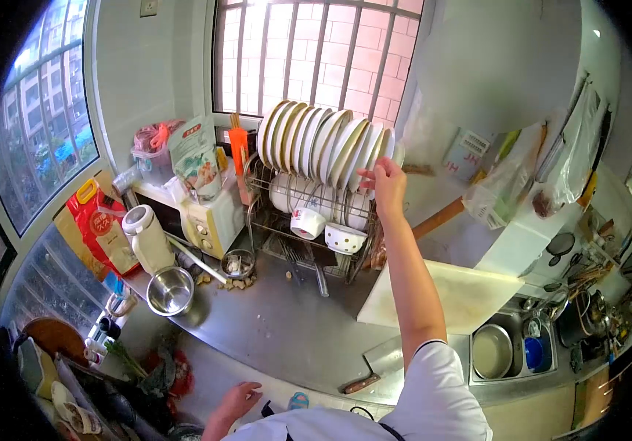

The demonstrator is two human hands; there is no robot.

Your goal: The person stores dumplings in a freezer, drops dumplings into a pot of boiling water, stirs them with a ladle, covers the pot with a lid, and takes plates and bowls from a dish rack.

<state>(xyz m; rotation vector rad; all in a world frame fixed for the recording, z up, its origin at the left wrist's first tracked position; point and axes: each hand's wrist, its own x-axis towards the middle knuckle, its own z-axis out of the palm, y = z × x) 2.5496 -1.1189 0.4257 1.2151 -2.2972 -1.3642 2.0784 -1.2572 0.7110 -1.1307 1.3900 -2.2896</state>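
Observation:
My right hand (383, 181) reaches up to the right end of a row of plates (316, 143) in a wire dish rack (257, 209). Its fingers are bent at the front edge of the end plate (388, 147) and appear to grip it; the hand covers part of the contact. Below the plates hang a white cup with red marks (307, 223) and a dotted bowl (344, 239). Low in front of my body, my left hand (240, 400) is empty, fingers loosely apart.
A cleaver (382, 361) lies near the counter's front edge, beside a white cutting board (452, 294). The sink (514, 323) is on the right. A metal bowl (170, 291), a white kettle (147, 235) and a microwave (209, 220) stand on the left.

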